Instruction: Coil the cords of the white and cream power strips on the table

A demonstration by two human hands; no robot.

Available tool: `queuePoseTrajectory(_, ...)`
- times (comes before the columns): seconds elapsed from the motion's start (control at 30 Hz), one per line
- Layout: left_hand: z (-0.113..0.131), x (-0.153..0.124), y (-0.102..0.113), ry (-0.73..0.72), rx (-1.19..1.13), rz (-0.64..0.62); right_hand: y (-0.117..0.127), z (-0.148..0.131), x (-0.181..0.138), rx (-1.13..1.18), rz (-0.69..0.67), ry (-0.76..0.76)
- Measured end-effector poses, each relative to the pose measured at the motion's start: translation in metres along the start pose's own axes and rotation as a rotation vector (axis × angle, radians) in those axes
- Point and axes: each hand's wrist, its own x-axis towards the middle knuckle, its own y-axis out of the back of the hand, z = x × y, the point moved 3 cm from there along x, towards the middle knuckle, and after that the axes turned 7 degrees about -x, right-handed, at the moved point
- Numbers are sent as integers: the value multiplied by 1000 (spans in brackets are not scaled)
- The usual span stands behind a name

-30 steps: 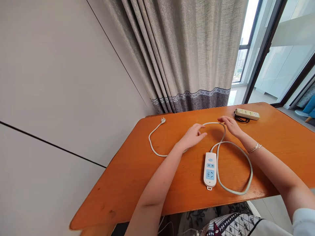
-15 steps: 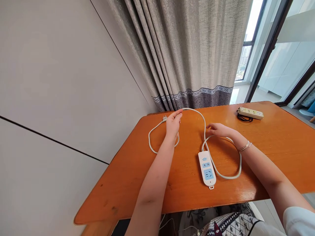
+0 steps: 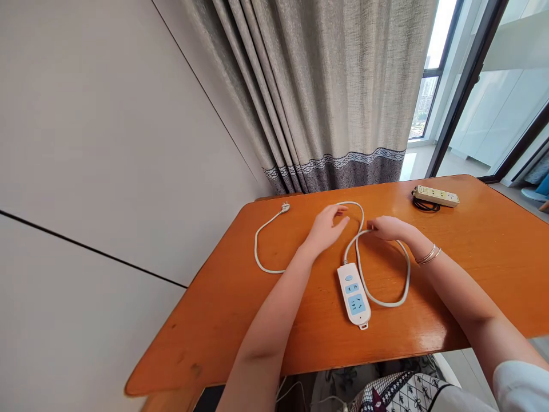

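Note:
A white power strip (image 3: 354, 297) with blue socket panels lies face up on the wooden table. Its white cord (image 3: 406, 280) loops to the right, crosses itself above the strip and runs left to a plug (image 3: 285, 208). My right hand (image 3: 389, 228) has its fingers closed on the cord near the crossing; part of the grip is hidden. My left hand (image 3: 325, 230) is beside the cord's upper bend, thumb and fingers apart. Behind that hand and forearm, a stretch of cord is hidden.
A second, cream power strip (image 3: 437, 196) with a bundled black cord (image 3: 425, 205) sits at the table's far right. Grey curtains (image 3: 343, 86) hang behind the wooden table (image 3: 240, 320). A pale wall panel (image 3: 107, 143) borders the left side.
My left hand has moved right and nearer, its thumb now apart from the fingers. My right hand has closed on the cord. The power strip has shifted slightly left.

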Motion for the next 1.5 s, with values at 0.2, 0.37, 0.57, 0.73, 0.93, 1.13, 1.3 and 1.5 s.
queuePoseTrajectory(0.2,2,-8,-25,280,-537,-443,47,-13,-19,492,573,165)
queuePoseTrajectory(0.37,30,-16,-9,238,-1040,-363,48,-8,-20,619,601,91)
queuePoseTrajectory(0.57,51,-13,38,127,-1225,231,32,-10,-13,793,181,56)
queuePoseTrajectory(0.73,48,-12,55,-62,-1104,467,28,-24,-25,753,20,161)
queuePoseTrajectory(0.93,39,-13,50,-248,-934,509,36,-50,-48,577,-46,270)
queuePoseTrajectory(1.13,38,-16,32,-298,-795,232,41,-75,-57,508,127,176)
queuePoseTrajectory(1.3,46,-25,6,-370,-470,22,31,-89,-55,811,135,237)
queuePoseTrajectory(1.5,49,-26,2,-374,-42,-63,23,-103,-61,1346,-153,392)
